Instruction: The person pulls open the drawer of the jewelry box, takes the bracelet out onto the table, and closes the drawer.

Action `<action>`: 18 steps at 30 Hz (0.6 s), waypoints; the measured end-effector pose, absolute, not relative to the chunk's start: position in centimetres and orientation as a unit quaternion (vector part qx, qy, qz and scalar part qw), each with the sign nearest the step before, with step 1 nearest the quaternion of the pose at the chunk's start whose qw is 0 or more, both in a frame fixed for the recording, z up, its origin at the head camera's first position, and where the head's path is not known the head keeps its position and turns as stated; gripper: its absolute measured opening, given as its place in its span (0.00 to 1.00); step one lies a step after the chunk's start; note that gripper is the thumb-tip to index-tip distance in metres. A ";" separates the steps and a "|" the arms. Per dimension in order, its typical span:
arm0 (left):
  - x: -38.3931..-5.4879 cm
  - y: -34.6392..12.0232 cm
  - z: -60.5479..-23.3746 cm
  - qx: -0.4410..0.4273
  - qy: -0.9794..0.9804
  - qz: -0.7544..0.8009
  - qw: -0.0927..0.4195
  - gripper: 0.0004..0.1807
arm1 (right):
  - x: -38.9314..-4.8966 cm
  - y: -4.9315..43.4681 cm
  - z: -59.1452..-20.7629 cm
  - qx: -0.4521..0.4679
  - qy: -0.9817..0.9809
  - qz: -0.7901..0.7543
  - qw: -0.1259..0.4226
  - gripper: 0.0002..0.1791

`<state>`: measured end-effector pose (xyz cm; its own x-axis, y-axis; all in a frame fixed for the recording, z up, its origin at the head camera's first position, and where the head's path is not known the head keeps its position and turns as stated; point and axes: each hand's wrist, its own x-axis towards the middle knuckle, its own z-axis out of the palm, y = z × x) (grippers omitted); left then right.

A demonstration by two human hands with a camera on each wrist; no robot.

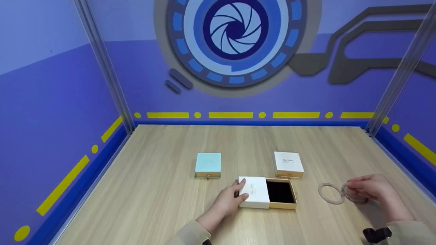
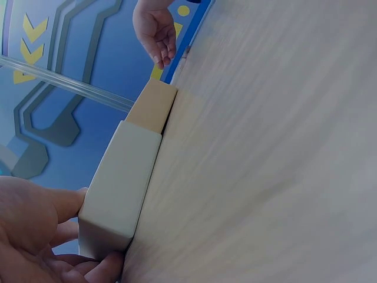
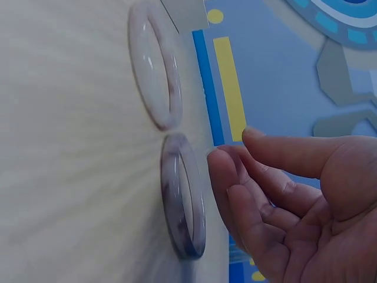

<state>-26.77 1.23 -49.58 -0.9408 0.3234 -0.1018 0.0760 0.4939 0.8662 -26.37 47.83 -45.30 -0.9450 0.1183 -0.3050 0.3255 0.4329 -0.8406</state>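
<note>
My left hand (image 1: 226,200) grips the left end of a white slide-out gift box (image 1: 255,192), thumb and a finger on its top, other fingers around the end. Its gold drawer (image 1: 284,205) is pulled out to the right and shows a black lining (image 1: 281,191). My right hand (image 1: 376,189) hovers over a greyish, purple-streaked bangle (image 3: 172,197), fingers loosely bent and holding nothing; in the right wrist view a gap shows between fingertips and bangle. Beside that one lies a paler bangle (image 3: 141,65), flat on the table.
Behind the box's left side stands a light-blue box (image 1: 208,162) with a gold front. Another white-and-gold box (image 1: 288,162), its drawer in, stands behind the pulled-out drawer. Blue printed panels (image 1: 235,102) wall the wooden table (image 1: 153,190) at the back and sides.
</note>
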 end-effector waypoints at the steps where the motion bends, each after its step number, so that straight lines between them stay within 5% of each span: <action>1: -26.8 1.2 -49.6 0.117 0.855 0.489 0.127 0.32 | -26.4 47.6 -45.3 0.130 0.837 -0.522 0.102 0.13; 18: -26.9 1.2 -49.7 0.128 0.853 0.490 0.126 0.32 | -26.7 42.9 -46.2 0.054 0.816 -0.561 0.129 0.09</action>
